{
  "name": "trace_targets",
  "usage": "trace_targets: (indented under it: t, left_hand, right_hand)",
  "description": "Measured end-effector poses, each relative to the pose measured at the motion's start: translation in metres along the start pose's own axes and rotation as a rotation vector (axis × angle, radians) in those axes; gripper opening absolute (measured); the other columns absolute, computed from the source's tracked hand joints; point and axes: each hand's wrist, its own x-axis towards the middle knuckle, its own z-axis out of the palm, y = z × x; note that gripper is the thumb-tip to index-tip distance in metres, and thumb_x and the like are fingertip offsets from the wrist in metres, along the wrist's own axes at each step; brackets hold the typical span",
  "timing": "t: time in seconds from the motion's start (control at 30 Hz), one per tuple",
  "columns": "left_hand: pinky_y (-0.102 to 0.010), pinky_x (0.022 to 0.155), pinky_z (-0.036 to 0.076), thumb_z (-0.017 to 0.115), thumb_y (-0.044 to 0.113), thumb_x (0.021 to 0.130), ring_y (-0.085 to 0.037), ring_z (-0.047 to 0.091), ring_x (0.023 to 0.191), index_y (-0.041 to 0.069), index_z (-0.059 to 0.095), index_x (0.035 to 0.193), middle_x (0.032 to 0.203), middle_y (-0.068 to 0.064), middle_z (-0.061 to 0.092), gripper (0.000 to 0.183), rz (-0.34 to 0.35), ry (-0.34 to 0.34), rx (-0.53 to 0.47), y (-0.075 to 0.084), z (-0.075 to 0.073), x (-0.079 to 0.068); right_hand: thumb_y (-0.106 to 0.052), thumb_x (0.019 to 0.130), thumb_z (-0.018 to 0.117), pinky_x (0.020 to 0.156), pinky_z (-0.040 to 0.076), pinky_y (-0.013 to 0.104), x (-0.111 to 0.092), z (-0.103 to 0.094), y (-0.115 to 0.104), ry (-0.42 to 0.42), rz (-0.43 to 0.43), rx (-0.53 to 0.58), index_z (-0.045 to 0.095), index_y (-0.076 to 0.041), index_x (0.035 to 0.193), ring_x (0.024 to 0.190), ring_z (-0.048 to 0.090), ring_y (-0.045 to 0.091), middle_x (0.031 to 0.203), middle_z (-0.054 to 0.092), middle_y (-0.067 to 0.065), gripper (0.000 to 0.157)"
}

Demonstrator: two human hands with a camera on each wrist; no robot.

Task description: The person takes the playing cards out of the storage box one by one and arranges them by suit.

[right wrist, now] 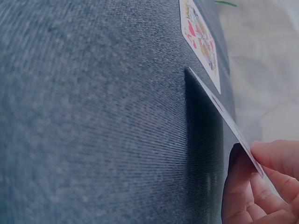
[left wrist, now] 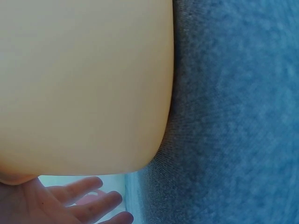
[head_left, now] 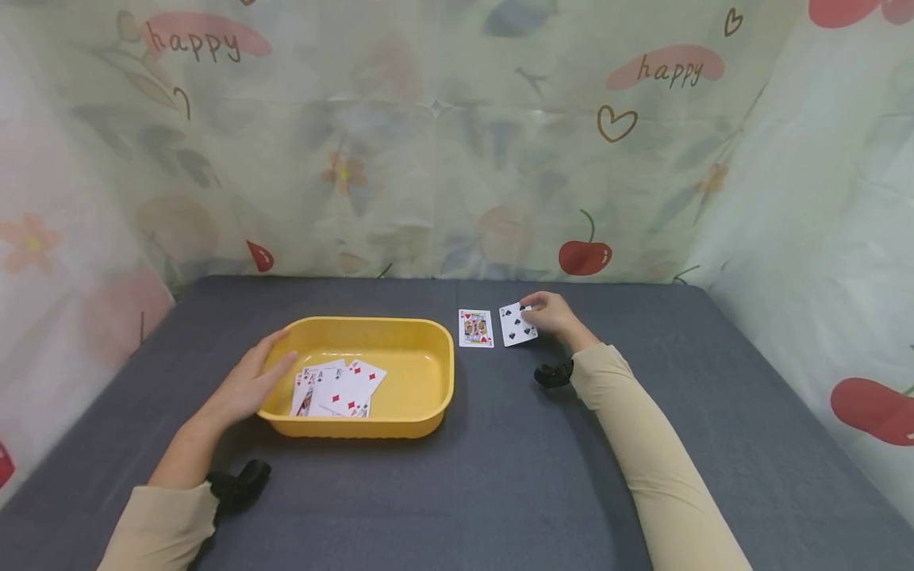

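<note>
A: How are the fingers of the right hand (head_left: 551, 315) set?

B: The spade card (head_left: 516, 324) is pinched near its right edge, with the thumb on one side and curled fingers on the other. In the right wrist view the card is seen tilted, with a shadow cast beneath it; whether its lower edge is touched to the cloth cannot be told.

A: And the left hand (head_left: 246, 386)?

B: It is laid against the left end of the yellow tray (head_left: 350, 429), fingers outstretched and spread apart. Whether the rim is pressed by the thumb cannot be told.

A: How might the card be expected to handle?

B: As light, thin and springy, probably slick on its faces and easily creased if squeezed hard. It is best held by an edge, as is being done; if laid flat, it might be hard to lift.

A: What is found around it?

B: A king of hearts (head_left: 476, 328) is laid face up just to its left, between card and tray. Several overlapping cards (head_left: 343, 392) are heaped inside the tray, towards its left end.

A: The surface and room?

B: The table is covered in dark, ribbed cloth (head_left: 500, 492), by which some grip should be given. Behind, the space is closed off by a pale curtain (head_left: 400, 198) printed with cherries, hearts and "happy".
</note>
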Motion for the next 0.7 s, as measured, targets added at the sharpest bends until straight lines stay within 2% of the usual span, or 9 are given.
trace_targets:
  t: [0.27,0.53,0.7]
  left_hand:
    - [-0.065,0.105,0.021,0.032,0.051,0.098,-0.048,0.022,0.133,0.003,0.009,0.149,0.150,-0.031,0.015,0.074,0.003,0.002,0.001,0.000,0.000,0.001]
    - [-0.065,0.106,0.020,0.032,0.049,0.098,-0.049,0.021,0.134,0.002,0.010,0.149,0.149,-0.032,0.016,0.073,0.010,0.007,0.007,0.001,-0.001,0.000]
    - [-0.065,0.106,0.019,0.032,0.050,0.098,-0.049,0.020,0.134,0.002,0.010,0.149,0.149,-0.031,0.016,0.073,0.003,0.005,0.011,0.002,0.000,0.000]
  right_hand:
    - [-0.012,0.091,0.053,0.063,0.045,0.019,0.000,0.001,0.000,-0.006,0.023,-0.017,0.053,0.002,0.122,0.086,0.055,0.017,0.115,0.057,0.022,0.034]
    - [-0.017,0.090,0.052,0.065,0.049,0.022,-0.009,-0.005,-0.005,0.067,0.038,-0.194,0.057,0.002,0.114,0.082,0.058,0.019,0.105,0.058,0.018,0.030]
    - [-0.019,0.091,0.052,0.067,0.049,0.024,-0.013,-0.007,-0.010,0.073,0.062,-0.196,0.057,0.000,0.115,0.084,0.059,0.020,0.110,0.059,0.018,0.031]
